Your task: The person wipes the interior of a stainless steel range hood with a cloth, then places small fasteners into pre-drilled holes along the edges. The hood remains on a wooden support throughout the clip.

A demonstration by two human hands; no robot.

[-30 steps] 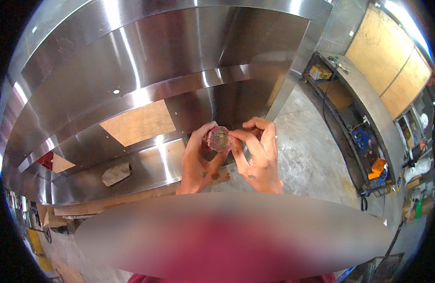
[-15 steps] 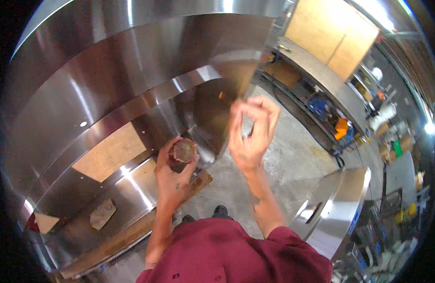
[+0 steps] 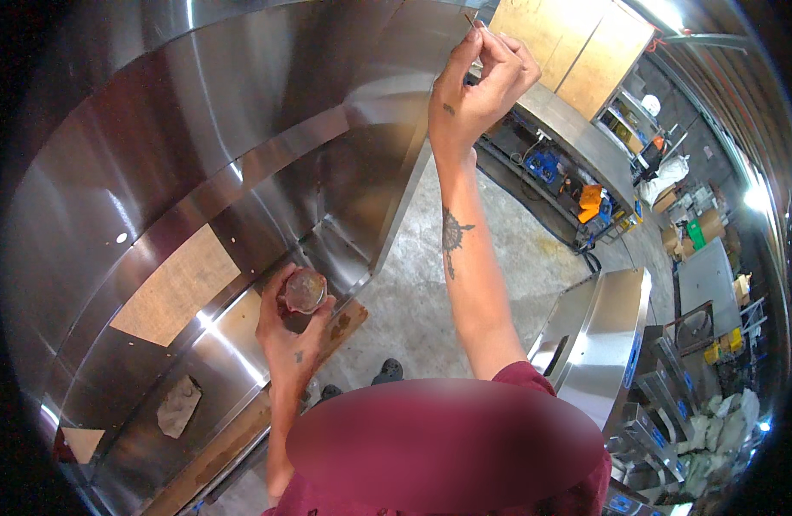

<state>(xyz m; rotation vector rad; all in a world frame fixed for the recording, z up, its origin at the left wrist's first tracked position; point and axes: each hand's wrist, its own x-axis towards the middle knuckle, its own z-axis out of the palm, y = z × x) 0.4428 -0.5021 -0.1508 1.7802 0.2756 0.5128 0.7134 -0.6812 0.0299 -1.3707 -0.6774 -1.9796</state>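
Note:
My left hand [image 3: 290, 331] is shut on a small round reddish-brown container [image 3: 304, 291], held low in front of a large stainless steel hood [image 3: 198, 146]. My right hand [image 3: 477, 82] is raised high at the hood's upper right corner. Its fingertips pinch a tiny thin piece [image 3: 473, 21] against the hood's top edge; what the piece is I cannot tell. My right forearm [image 3: 469, 267] stretches up from the lower middle of the head view.
A wooden board [image 3: 241, 421] lies under the hood on the concrete floor [image 3: 464, 258]. A crumpled rag [image 3: 179, 404] rests on the hood's lower ledge. Steel cabinets [image 3: 598, 335] stand to the right, cluttered shelves [image 3: 576, 185] behind, plywood panels [image 3: 576, 43] at top right.
My right hand left the container and rose up to the hood's top right corner. My left hand lowered with the container. The view swung so the hood now fills the left.

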